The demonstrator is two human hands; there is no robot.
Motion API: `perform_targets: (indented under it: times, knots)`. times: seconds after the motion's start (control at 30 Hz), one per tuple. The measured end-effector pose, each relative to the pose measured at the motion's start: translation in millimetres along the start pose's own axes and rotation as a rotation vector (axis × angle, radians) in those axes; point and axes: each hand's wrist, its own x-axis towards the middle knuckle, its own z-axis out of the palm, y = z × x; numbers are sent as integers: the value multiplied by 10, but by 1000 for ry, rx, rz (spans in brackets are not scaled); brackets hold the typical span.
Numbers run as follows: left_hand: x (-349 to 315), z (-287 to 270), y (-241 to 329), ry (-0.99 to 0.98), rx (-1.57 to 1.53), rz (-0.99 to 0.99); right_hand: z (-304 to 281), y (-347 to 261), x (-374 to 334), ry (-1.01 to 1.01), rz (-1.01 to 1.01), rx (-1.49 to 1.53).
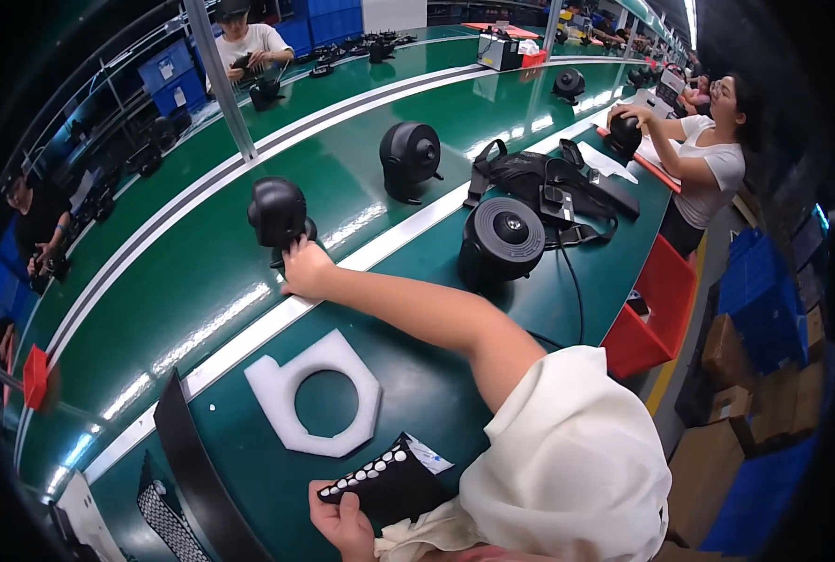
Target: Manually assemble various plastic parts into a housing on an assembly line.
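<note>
My left hand (342,525) grips a flat black patch (394,492) along one edge. White round dots line that edge, and a partly lifted pale printed backing shows at its corner. My right arm stretches across the bench to the green belt. There my right hand (309,269), fingers apart, is at the foot of a black round-headed device (278,214) and seems to touch it. Between my hands lies a white foam piece (366,379) with a large round hole. Right of my forearm stands another black round device (503,239) with a ribbed disc face.
More black devices (410,159) stand along the green belt (342,178). A black harness with straps (539,183) and a cable lie on the bench. Curved black strips (197,468) lie at left. A red bin (656,309) is at right. A co-worker (708,159) handles another device.
</note>
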Motion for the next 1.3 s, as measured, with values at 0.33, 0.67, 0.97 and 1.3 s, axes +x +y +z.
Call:
perform_targets:
  times: [0.33, 0.67, 0.97, 1.3]
  knots:
    - [48, -44, 58, 145, -102, 72, -1822, 1056, -1492, 6, -157, 600]
    - [50, 7, 77, -162, -380, -2, -1240, 1715, -2239, -83, 188, 435]
    - [102, 61, 108, -199, -353, -46, -1561, 1518, -1692, -147, 89, 1507]
    - [204, -150, 96, -80, -332, 397, -719, 87, -841, -861, -186, 2276]
